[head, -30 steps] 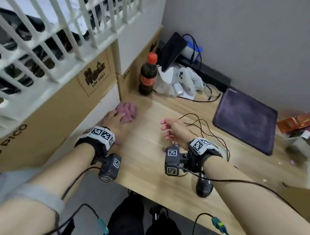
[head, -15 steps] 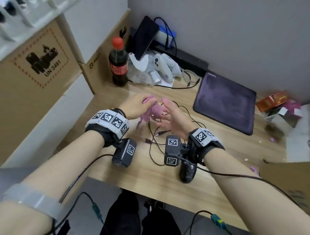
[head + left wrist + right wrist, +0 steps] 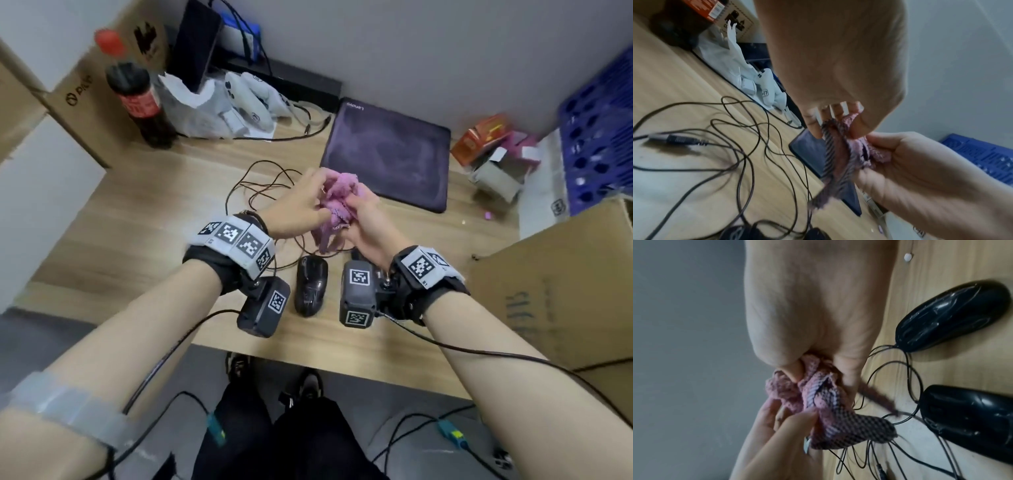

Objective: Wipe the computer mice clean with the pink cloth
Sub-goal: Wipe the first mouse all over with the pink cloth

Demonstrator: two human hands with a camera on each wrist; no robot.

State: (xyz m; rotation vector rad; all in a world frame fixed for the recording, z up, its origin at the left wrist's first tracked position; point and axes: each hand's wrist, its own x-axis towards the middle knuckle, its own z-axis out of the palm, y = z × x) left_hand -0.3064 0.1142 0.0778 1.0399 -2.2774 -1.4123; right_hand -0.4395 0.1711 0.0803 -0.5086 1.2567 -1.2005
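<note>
Both hands hold the crumpled pink cloth in the air above the wooden desk. My left hand pinches its left side, and my right hand grips its right side. The left wrist view shows the cloth hanging between the fingertips of both hands. One black wired mouse lies near the desk's front edge, between my wrists. Two black mice lie side by side in the right wrist view, below the cloth, and neither hand touches them.
Tangled mouse cables spread across the desk under the hands. A dark mouse pad lies behind them. A cola bottle and bagged white controllers stand at the back left. A cardboard box and blue crate are at the right.
My left hand lifted the cloth from the desk's left side and carried it to the middle. My right hand rose and took hold of it too.
</note>
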